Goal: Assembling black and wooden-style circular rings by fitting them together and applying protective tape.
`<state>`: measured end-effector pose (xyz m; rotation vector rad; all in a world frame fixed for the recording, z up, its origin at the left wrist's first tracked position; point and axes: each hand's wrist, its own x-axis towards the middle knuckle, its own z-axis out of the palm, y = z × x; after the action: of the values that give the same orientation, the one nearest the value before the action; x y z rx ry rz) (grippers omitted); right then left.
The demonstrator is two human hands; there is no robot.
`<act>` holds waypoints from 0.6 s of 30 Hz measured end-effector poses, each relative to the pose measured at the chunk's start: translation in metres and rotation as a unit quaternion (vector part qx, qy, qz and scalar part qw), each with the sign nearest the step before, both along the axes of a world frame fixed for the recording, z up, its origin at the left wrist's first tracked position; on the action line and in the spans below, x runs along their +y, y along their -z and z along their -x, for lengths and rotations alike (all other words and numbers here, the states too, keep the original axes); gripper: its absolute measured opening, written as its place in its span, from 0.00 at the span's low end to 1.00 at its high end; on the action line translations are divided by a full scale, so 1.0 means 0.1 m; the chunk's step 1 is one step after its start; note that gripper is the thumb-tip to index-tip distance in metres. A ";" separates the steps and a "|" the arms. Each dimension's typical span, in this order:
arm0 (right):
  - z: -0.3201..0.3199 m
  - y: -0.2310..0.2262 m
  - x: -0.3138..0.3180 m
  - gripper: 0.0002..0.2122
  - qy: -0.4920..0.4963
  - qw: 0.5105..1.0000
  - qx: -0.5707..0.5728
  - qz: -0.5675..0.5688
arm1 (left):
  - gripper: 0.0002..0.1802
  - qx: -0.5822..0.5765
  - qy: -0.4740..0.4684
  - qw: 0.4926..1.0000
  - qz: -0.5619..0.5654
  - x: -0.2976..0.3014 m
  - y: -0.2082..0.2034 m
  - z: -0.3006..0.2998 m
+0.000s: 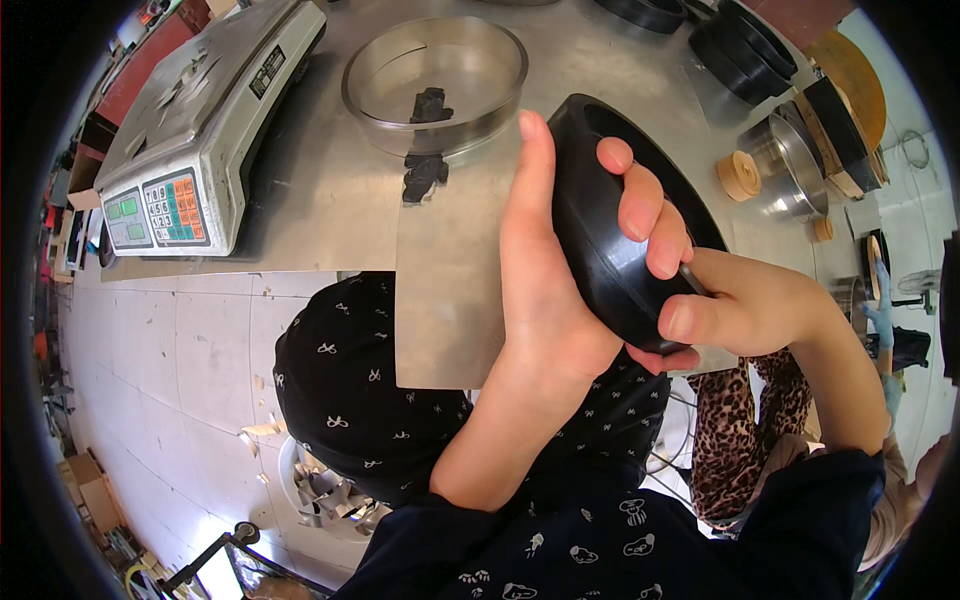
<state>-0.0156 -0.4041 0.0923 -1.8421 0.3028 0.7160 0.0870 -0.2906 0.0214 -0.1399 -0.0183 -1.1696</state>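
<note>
A glossy black ring [625,260], deep-walled like a rubber seal, is held tilted above the table's front edge. My left hand [555,290] is closed round it, thumb stretched up along the outer wall and fingertips curled over the ring. At its lower right side, my right hand [755,305] is closed in a pinch. A thin grey sliver, perhaps a blade, shows between its thumb and fingers; most of it is hidden. Beyond my hands, a clear round dish-like ring [360,105] rests on the metal table [450,290], with black scraps [425,178] beside it.
A scale [190,165] with scraps on its pan stands at left. Black rings [740,55], a metal pot [785,160] and a tan roll [738,175] sit at right. A bin of shavings [325,490] is on the floor. Another person [725,440] sits at right.
</note>
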 end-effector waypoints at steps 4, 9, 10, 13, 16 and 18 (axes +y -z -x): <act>-0.01 -0.05 0.03 0.32 0.029 0.999 -0.004 0.018 | 0.29 -0.028 -0.007 0.999 0.021 -0.02 0.06 -0.01; 0.04 0.00 -0.10 0.26 0.092 0.986 -0.135 -0.016 | 0.26 0.042 0.010 0.995 0.087 -0.07 0.06 -0.20; 0.08 0.00 -0.17 0.23 0.071 0.978 -0.183 0.074 | 0.27 0.088 0.013 0.990 0.110 -0.08 0.06 -0.24; 0.13 0.02 -0.10 0.17 0.067 0.944 -0.270 0.180 | 0.28 0.054 0.000 0.992 0.110 -0.12 -0.01 -0.28; 0.13 0.06 0.06 0.17 0.217 0.904 -0.330 0.164 | 0.31 -0.022 -0.086 0.992 -0.085 -0.14 -0.22 -0.15; 0.07 0.06 0.17 0.18 0.273 0.895 -0.322 0.145 | 0.31 -0.109 -0.098 0.975 -0.167 -0.06 -0.23 0.10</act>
<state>-0.0231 -0.3867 0.0868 -2.0234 0.4729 -0.3547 0.0769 -0.2964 0.0442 0.2821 -0.0278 -0.9700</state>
